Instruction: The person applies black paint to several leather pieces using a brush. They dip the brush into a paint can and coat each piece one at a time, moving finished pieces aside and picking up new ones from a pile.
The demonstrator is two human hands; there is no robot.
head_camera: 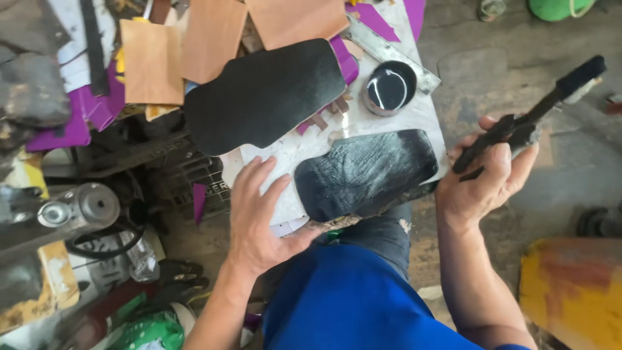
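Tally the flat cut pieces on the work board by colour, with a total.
Black pieces: 2, the dry one and the wet-coated one beside the left hand
Tan pieces: 3
Total: 5
Purple scraps underneath are too overlapped to count.

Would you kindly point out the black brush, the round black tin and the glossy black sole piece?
black brush (528, 123), head view, middle of its dark handle.
round black tin (389, 87), head view, centre of its top.
glossy black sole piece (366, 172), head view, middle of its coated face.
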